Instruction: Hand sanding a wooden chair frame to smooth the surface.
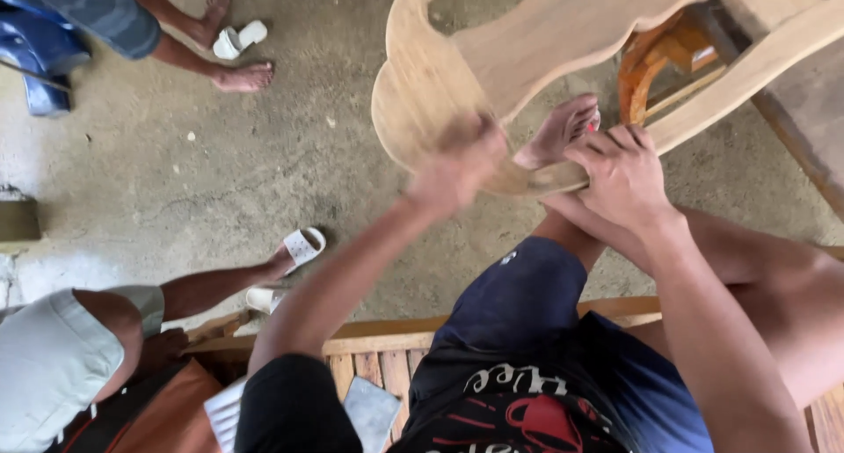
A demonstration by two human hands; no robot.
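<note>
Step in hand: rubbing down the carved wooden piece (pixel 527 40), which sits propped above the concrete floor (pixel 264 171) before your knees. Your left hand (pixel 457 167) is blurred on its curved lobe; whether it grips anything, cannot tell. Your right hand (pixel 620 171) clamps the lower edge, fingers curled over. Next likely calls for steady bracing while the left works along the curve.

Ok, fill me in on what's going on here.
A seated person works on a curved, unfinished wooden piece held over a concrete floor. The left hand is blurred against its rounded lower edge, apparently rubbing it, while the right hand grips the same edge. A bare foot shows beneath. Two other people sit nearby, with white sandals close to them.
</note>
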